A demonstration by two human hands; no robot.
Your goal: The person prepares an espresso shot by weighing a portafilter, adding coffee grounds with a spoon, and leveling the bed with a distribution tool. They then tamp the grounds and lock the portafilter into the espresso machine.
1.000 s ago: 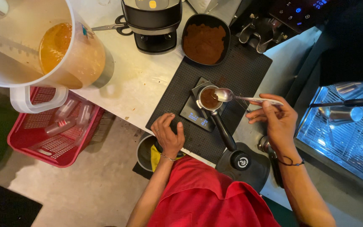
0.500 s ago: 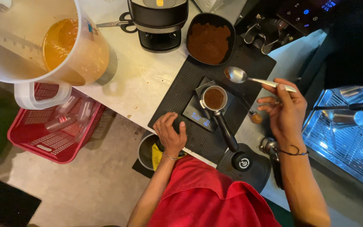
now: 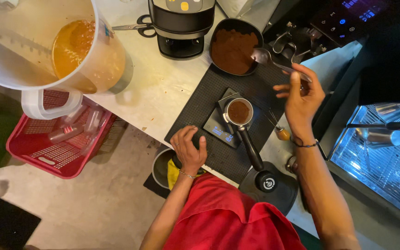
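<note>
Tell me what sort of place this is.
Most likely a café's coffee bar. A portafilter of ground coffee sits on a small scale, the right hand holds a spoon at a bowl of grounds, beside an espresso machine's drip tray.

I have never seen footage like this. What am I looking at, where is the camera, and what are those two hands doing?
There is no machine here: a person wears one camera on the head, so you look straight down at their own arms and red top. The right hand holds a metal spoon with its bowl at the rim of a dark bowl of brown grounds. The left hand rests flat on a black mat at the counter's edge. On the mat a small scale carries a filter holder with grounds in it, its black handle pointing toward the person. Farther left stand a large plastic jug of orange liquid and scissors. A red crate sits on the floor below.
</note>
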